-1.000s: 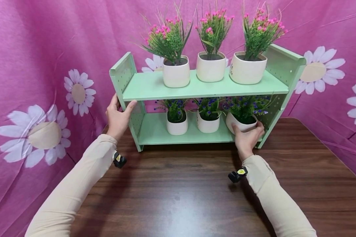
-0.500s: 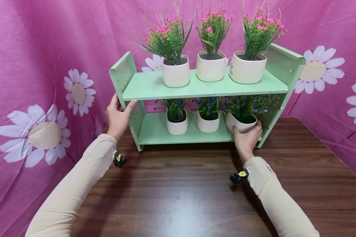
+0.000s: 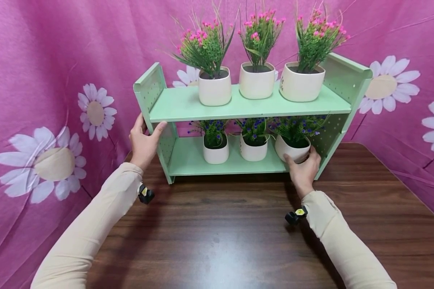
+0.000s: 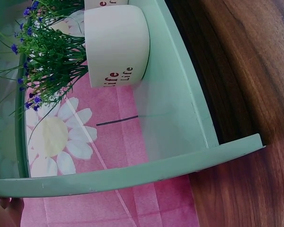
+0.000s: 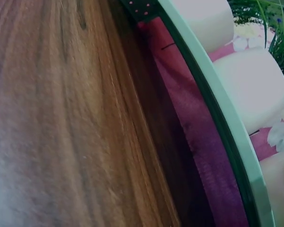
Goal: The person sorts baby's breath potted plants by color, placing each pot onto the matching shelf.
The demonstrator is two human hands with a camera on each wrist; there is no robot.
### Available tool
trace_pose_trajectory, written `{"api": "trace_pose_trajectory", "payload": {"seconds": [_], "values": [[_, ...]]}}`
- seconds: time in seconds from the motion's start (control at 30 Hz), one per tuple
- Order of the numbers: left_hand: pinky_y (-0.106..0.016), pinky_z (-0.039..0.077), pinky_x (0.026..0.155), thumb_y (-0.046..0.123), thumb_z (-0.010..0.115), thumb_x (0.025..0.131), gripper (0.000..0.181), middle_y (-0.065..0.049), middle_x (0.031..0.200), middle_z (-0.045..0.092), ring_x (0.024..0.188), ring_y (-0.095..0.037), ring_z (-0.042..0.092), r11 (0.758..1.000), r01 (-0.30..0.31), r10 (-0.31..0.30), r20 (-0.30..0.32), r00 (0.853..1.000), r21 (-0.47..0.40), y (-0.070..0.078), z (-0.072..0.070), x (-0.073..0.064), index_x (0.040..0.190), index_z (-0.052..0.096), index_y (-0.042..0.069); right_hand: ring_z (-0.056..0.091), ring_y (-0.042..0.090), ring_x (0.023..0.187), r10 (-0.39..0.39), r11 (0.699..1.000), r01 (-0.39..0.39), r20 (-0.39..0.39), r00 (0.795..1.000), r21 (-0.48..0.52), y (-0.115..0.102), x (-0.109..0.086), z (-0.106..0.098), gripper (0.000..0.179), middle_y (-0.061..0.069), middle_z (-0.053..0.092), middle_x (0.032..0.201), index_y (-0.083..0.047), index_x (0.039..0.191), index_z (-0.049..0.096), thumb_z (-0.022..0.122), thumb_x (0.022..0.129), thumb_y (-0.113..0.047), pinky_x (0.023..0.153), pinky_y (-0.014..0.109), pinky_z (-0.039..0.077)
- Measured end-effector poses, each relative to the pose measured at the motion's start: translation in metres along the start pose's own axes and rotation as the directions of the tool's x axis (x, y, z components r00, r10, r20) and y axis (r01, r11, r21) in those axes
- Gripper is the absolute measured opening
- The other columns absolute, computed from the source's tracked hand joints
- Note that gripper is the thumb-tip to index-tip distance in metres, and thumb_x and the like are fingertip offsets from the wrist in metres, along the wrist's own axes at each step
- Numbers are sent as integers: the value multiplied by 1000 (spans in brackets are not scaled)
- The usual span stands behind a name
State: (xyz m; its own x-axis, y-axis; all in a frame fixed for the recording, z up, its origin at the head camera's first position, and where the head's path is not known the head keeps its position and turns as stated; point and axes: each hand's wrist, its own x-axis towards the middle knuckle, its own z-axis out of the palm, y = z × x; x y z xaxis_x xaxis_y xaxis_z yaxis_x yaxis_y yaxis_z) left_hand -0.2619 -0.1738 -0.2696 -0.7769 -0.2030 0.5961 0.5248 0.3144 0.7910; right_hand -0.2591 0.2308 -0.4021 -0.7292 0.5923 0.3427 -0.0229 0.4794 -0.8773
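A light green two-tier shelf (image 3: 209, 174) stands on the table. My left hand (image 3: 144, 144) grips its left side panel, thumb at the front edge and fingers round the outer side; in the left wrist view only fingertips (image 4: 10, 210) show beside the panel. At the lower tier's right end, my right hand (image 3: 305, 170) holds a white flower pot (image 3: 291, 151) with blue flowers, thumb at its front and fingers on its right side. Two matching pots, a middle one (image 3: 254, 152) and a left one (image 3: 216, 154), stand beside it. The right wrist view catches only part of this hand.
Three white pots with pink flowers, a left one (image 3: 215, 91), a middle one (image 3: 256, 85) and a right one (image 3: 302, 86), stand on the upper tier. A dark wood table (image 3: 217, 224) lies beneath. Behind hangs a pink curtain (image 3: 108, 36) with printed daisies.
The right lower pot has turned more upright and shifted slightly left. My right wrist has moved a little to the right. The left hand keeps its place on the shelf.
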Motion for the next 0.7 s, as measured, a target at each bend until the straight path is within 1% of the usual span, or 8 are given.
{"api": "trace_pose_trajectory", "payload": {"seconds": [0.13, 0.23, 0.43, 0.57, 0.7], "values": [[-43, 47, 96, 16, 71, 87, 57, -19, 126, 61, 113, -15, 58, 1000, 0, 0, -5, 1000, 0, 0, 0, 0, 138, 49, 1, 33, 36, 133, 11, 1000, -11, 25, 1000, -20, -1, 3, 1, 85, 22, 32, 144, -4, 148, 28, 77, 82, -27, 111, 44, 28], [-43, 47, 97, 16, 71, 87, 58, -18, 127, 60, 114, -15, 58, 1000, 1, -1, -4, 1000, -2, -1, 0, 0, 138, 48, 1, 32, 36, 133, 8, 1000, -8, 35, 999, -24, -1, 4, 1, 86, 22, 31, 144, -5, 149, 27, 76, 82, -28, 111, 46, 27], [-43, 46, 98, 17, 70, 88, 59, -17, 130, 59, 117, -15, 56, 1000, 11, -11, 18, 1000, -11, -4, -2, -1, 140, 46, 3, 34, 37, 131, -31, 999, 32, 23, 999, -35, 5, 3, 2, 85, 23, 33, 142, -6, 148, 29, 77, 82, -29, 110, 47, 29], [-44, 46, 99, 18, 69, 89, 58, -16, 130, 58, 117, -15, 55, 1000, 25, -25, 25, 999, -8, -2, -3, -3, 140, 46, 4, 34, 37, 131, -35, 998, 36, 19, 999, -42, 7, 4, 4, 86, 24, 33, 142, -4, 148, 29, 77, 81, -30, 110, 47, 29], [-37, 47, 98, 19, 69, 90, 57, -15, 130, 59, 117, -14, 56, 1000, 30, -30, 26, 999, 6, 1, -2, -4, 140, 47, 4, 33, 37, 133, -30, 999, 31, 32, 999, -44, 8, 4, 4, 87, 24, 32, 144, -4, 149, 26, 75, 83, -32, 110, 48, 29]]}}
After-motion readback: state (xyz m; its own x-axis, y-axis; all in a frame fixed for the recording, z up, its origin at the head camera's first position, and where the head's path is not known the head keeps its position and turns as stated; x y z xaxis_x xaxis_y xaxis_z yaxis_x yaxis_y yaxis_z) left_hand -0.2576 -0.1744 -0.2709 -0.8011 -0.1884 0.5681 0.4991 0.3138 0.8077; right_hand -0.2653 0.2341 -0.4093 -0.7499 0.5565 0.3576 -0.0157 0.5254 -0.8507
